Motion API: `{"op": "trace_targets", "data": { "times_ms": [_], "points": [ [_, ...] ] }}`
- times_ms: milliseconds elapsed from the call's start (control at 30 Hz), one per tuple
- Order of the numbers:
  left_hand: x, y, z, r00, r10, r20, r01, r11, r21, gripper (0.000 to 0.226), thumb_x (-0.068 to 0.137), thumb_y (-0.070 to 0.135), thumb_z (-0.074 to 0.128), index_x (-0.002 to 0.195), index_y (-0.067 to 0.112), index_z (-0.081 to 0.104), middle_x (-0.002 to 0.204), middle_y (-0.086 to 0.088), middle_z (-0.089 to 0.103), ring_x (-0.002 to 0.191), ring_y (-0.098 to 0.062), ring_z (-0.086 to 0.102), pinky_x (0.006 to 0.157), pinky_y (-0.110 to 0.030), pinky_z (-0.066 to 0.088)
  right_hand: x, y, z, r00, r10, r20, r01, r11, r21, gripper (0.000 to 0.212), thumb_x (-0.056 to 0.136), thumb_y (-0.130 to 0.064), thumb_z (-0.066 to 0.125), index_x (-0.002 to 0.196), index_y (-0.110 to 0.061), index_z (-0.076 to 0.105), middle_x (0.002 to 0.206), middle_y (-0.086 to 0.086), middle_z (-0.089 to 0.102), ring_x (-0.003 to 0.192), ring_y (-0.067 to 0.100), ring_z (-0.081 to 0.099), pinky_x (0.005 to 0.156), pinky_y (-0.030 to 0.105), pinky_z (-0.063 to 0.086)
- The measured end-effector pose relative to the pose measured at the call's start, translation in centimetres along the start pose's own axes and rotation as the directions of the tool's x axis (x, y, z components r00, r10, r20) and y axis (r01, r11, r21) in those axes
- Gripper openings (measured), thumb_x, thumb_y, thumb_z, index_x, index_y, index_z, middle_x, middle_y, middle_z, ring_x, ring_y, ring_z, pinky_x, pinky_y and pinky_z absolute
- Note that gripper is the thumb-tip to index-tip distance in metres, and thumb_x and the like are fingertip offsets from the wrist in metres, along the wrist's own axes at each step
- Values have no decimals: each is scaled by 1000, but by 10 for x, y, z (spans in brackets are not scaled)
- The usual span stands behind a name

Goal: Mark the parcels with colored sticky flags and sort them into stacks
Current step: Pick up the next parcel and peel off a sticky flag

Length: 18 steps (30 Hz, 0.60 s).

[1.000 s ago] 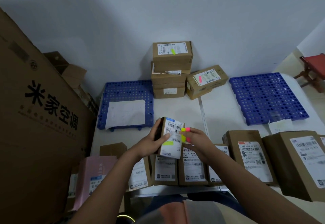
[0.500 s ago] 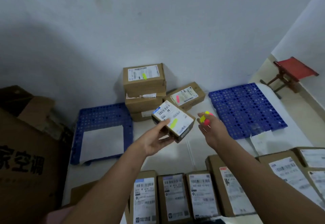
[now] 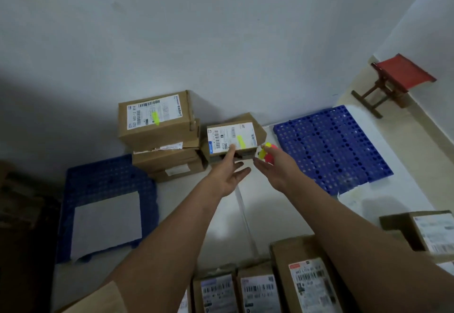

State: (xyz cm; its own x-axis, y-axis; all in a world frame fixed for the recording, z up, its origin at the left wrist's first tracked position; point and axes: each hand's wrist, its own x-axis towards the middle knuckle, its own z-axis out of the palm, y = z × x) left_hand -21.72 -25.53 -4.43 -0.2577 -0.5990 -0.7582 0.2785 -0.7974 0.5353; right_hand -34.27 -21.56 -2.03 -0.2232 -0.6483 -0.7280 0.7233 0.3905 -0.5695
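Far left, a blue pallet [image 3: 108,185] carries only a white sheet [image 3: 106,224]. Just right of it, against the wall, stands a stack [image 3: 167,145] of three parcels, its top box [image 3: 156,120] flagged yellow. So that pile looks started.

My left hand [image 3: 227,177] reaches far, fingers straight and relaxed, fingertips [image 3: 231,152] touching the near edge of the parcel [image 3: 232,138] I am sorting. It bears a yellow flag [image 3: 241,142] on its label and sits on another box beside the stack; whether it has fully settled I cannot tell. I judge this parcel marked and nearly placed.

My right hand [image 3: 275,165] pinches the flags [image 3: 265,153], yellow and pink, between thumb and fingers, just right of the parcel.

Farther right, a second blue pallet [image 3: 331,148] holds no boxes that I can see.

Along the near edge, several parcels [image 3: 260,290] show labels without flags. Those are left to mark and sort.
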Motion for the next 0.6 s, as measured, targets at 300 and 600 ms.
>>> {"op": "trace_targets", "data": {
  "times_ms": [300,600],
  "points": [
    [-1,16,-33,1000,12,-5,-10,970,242,49,94,45,61,132,15,56,127,-4,60,110,-23,63,77,-24,57,15,-3,22,994,-70,89,72,997,-28,18,97,-11,55,114,-12,62,108,8,69,102,19,65,93,31,54],
    [-89,-14,-85,989,16,146,-82,885,458,37,96,34,61,123,10,63,119,-6,69,113,-19,64,95,-30,51,-56,72,8,998,-34,56,49,950,-309,16,93,-12,64,106,-7,70,91,5,66,80,11,59,71,18,50]
  ]
}}
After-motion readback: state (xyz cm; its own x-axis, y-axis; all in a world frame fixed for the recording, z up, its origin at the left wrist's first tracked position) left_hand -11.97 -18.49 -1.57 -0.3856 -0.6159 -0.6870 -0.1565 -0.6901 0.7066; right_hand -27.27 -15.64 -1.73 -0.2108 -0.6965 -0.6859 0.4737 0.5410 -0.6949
